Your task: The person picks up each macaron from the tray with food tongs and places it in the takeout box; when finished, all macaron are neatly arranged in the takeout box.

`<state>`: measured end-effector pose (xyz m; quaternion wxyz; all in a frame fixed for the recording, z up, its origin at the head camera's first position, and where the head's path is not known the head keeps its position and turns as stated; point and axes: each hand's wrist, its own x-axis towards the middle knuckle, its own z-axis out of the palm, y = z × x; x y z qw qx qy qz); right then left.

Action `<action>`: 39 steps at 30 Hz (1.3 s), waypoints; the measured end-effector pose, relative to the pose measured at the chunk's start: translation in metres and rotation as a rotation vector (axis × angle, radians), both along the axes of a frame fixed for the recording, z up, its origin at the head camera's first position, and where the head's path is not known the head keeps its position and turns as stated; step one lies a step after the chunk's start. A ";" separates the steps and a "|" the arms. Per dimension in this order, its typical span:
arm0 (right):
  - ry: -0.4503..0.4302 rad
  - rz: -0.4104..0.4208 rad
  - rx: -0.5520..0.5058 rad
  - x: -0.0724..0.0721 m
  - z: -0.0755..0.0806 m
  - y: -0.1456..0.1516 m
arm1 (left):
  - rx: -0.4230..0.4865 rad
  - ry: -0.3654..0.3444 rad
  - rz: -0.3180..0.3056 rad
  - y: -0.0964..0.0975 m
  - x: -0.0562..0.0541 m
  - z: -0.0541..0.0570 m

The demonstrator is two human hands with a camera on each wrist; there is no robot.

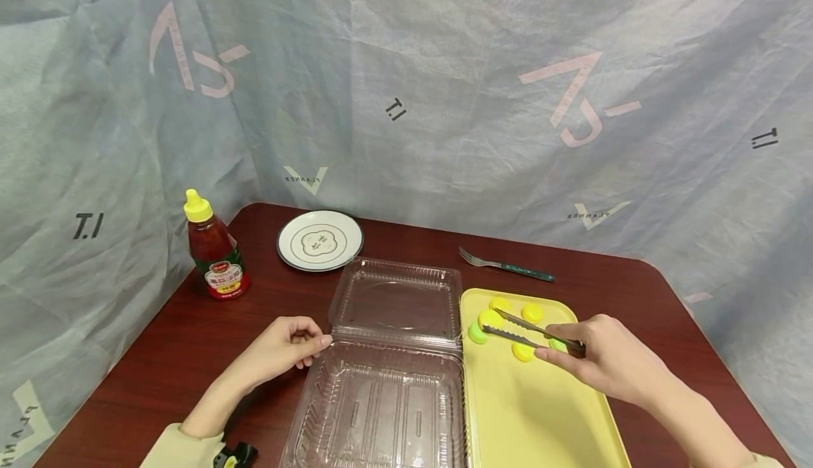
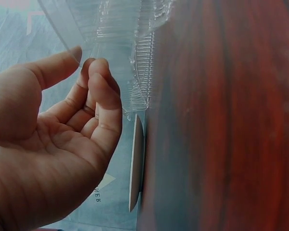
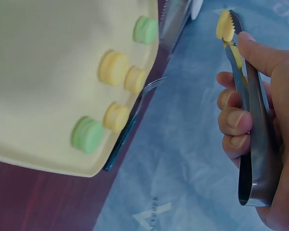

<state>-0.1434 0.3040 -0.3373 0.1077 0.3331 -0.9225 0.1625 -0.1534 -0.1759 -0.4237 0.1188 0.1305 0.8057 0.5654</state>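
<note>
My right hand (image 1: 610, 355) grips metal tongs (image 3: 260, 159). A yellow macaron (image 3: 225, 25) sits between the serrated tong tips, raised above the yellow tray (image 1: 527, 404). On that tray lie three more yellow macarons (image 3: 113, 67) and two green macarons (image 3: 86, 134), grouped toward its far end. To the left, a clear plastic container (image 1: 387, 397) lies with its hinged lid folded back flat. My left hand (image 1: 279, 348) pinches the container's left edge near the hinge, thumb (image 2: 62, 67) on one side and curled fingers on the other.
A fork (image 1: 508, 267) with a dark green handle lies behind the tray. Beyond the container's lid is a white plate (image 1: 320, 241) with a dark rim. A red sauce bottle (image 1: 218, 256) with a yellow cap stands at the left edge of the table. Grey cloth hangs behind.
</note>
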 end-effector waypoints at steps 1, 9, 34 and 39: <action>0.001 0.006 0.001 -0.001 0.002 -0.002 | -0.001 0.000 0.002 0.000 0.000 0.000; -0.024 0.035 0.010 -0.008 0.010 -0.023 | 0.007 0.002 0.005 -0.001 0.000 0.000; -0.018 0.250 0.039 -0.018 -0.003 -0.097 | 0.002 0.008 0.002 0.001 -0.001 0.000; -0.069 0.231 0.071 -0.016 -0.010 -0.107 | 0.002 0.006 0.004 0.001 0.000 0.000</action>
